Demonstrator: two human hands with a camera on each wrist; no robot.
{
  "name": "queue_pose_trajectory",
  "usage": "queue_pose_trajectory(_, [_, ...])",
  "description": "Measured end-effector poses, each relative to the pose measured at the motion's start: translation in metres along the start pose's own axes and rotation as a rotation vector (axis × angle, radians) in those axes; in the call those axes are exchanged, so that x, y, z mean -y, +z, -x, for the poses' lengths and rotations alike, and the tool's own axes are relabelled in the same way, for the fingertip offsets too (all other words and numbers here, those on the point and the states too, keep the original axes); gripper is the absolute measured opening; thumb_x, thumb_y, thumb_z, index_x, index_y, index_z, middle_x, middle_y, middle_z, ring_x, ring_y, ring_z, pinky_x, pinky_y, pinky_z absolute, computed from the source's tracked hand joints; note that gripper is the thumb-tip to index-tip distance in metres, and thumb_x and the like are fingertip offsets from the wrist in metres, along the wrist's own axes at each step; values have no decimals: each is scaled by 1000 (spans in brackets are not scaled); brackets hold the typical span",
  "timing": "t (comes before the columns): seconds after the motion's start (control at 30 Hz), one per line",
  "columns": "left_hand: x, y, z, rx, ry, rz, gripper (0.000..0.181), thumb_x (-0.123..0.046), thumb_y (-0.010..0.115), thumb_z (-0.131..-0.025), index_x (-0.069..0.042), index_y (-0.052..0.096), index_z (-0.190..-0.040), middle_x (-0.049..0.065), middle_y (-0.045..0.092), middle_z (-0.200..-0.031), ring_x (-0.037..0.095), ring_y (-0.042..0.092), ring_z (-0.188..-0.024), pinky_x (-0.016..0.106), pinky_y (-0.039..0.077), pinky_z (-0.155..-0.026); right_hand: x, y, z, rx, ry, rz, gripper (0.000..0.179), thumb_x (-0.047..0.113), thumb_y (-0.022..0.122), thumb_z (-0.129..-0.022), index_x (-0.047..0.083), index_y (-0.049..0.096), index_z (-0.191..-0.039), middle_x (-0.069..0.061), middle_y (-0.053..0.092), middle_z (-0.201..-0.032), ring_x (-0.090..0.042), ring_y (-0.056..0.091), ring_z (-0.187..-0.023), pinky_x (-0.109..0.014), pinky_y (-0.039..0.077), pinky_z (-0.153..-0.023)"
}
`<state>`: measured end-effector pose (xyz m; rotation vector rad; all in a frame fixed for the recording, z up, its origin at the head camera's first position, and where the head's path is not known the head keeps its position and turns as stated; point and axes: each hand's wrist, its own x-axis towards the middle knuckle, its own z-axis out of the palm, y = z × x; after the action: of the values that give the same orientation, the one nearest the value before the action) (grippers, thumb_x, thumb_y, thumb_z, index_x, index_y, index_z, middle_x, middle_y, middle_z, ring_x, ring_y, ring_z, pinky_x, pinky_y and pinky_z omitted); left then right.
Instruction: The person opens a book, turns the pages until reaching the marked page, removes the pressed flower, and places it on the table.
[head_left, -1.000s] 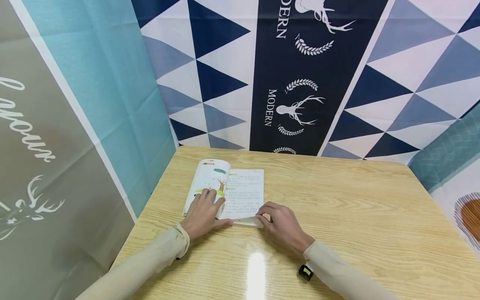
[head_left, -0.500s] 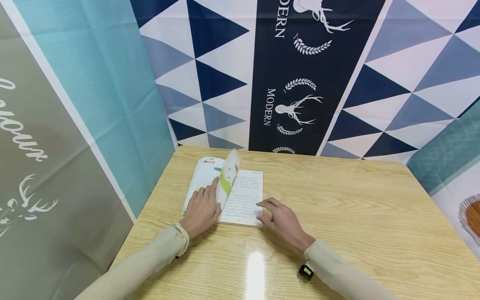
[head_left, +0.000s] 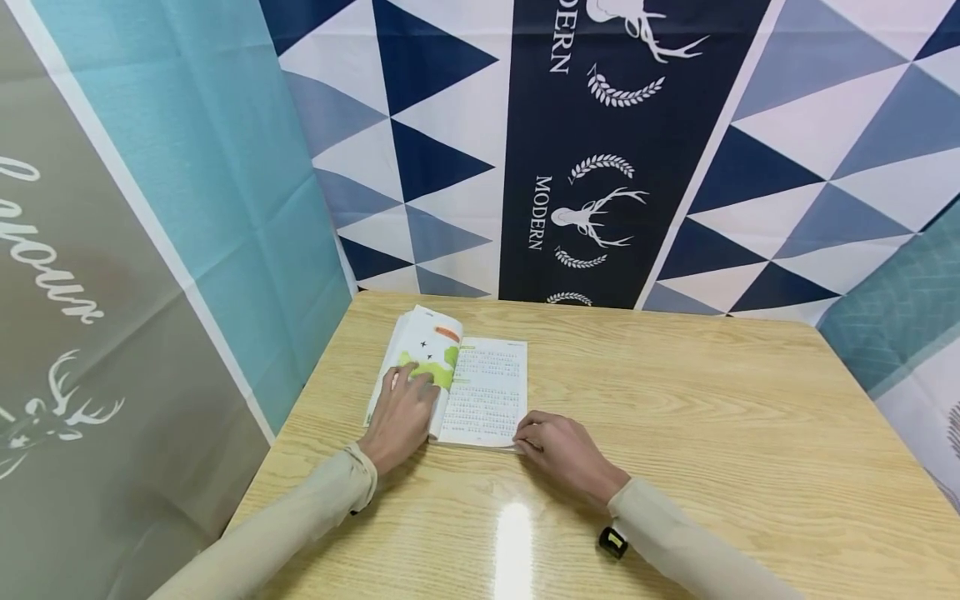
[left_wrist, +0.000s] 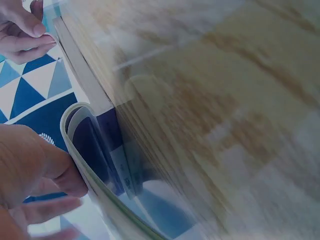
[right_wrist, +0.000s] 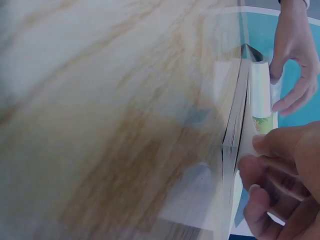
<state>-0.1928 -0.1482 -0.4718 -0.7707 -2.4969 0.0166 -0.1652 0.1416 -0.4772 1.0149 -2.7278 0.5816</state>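
An open book (head_left: 489, 387) lies on the table, its left pages bulging up near the spine and showing a green and white picture. My left hand (head_left: 400, 418) rests on the left pages with fingers spread; in the left wrist view its fingertips touch the curved pages (left_wrist: 90, 172). At the lower right corner of the right page, my right hand (head_left: 558, 450) pinches the corner between thumb and fingers. The left wrist view shows that corner slightly lifted off the page block (left_wrist: 82, 70). Part of the left page is hidden under my left hand.
The wooden table (head_left: 675, 400) extends to the right of the book. A patterned cloth (head_left: 442, 150) hangs behind it, and a grey and teal cloth (head_left: 255, 192) hangs at the left. A small black device (head_left: 612, 543) sits at my right wrist.
A page flipped over from right to left, and a new picture now shows under my left hand. My right hand let go of that page and now pinches another corner.
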Motion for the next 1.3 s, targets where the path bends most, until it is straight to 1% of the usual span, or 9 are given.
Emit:
queue_pose_trajectory(0.17, [-2,-1,1,41,24,71,32,-2,66,-77,-3,68,-108,13,62,-112,29,54,-105,41,46,-88,0,0,-1,-52,-35,45,6,21,68,-88,18,74,-90,9,66,-95,-7,63,-85,-29,53,-72])
queue_pose_trajectory(0.3, [-3,-2,0,50,23,100,35,-4,66,-75,-2,67,-110,13,61,-113,28,54,-102,37,48,-82,1,0,-2,-99,-47,50,5,20,69,-88,16,73,-89,9,65,-93,-6,63,-83,-29,53,-69])
queue_pose_trajectory(0.57, [-4,-1,0,57,75,123,25,-3,65,-79,-5,69,-104,12,59,-110,26,53,-99,35,48,-81,1,-3,-3,-105,25,-71,3,17,72,-84,19,75,-86,13,65,-90,1,58,-74,-22,49,-65])
queue_pose_trajectory(0.67, [-6,0,0,54,83,114,20,-19,64,-86,-7,69,-101,12,58,-105,27,53,-96,37,48,-77,0,-4,-3,-104,67,-150,5,15,73,-84,19,75,-84,12,66,-89,2,53,-66,-19,46,-59])
queue_pose_trajectory(0.73, [-7,1,1,72,79,105,33,-38,62,-90,-8,68,-100,11,56,-102,27,51,-93,38,47,-74,1,-4,-3,-111,81,-185,6,14,73,-84,19,75,-84,11,67,-88,2,51,-61,-19,44,-55])
queue_pose_trajectory(0.83, [-9,1,1,124,65,90,58,-63,55,-86,-8,67,-102,11,53,-102,26,48,-93,38,45,-73,2,-5,-4,-124,99,-201,7,15,73,-84,21,75,-84,12,66,-87,2,49,-59,-19,44,-54])
queue_pose_trajectory(0.97, [-11,1,1,171,39,77,74,-75,50,-78,-9,66,-105,11,51,-104,27,46,-93,38,43,-73,4,-6,-6,-145,108,-164,4,20,72,-85,23,74,-83,15,66,-87,4,48,-57,-18,43,-53])
queue_pose_trajectory(1.13, [-11,2,1,144,44,59,69,-73,54,-78,-8,66,-100,12,52,-101,29,47,-90,39,43,-69,5,-6,-7,-196,75,-127,4,24,72,-86,21,75,-87,13,66,-94,7,47,-57,-15,42,-52])
queue_pose_trajectory(1.3, [-10,2,2,91,48,38,55,-59,53,-89,-7,66,-101,11,55,-96,28,50,-86,40,45,-67,4,-8,-6,-320,70,-160,19,15,73,-84,15,73,-103,6,65,-110,5,49,-59,-15,43,-52])
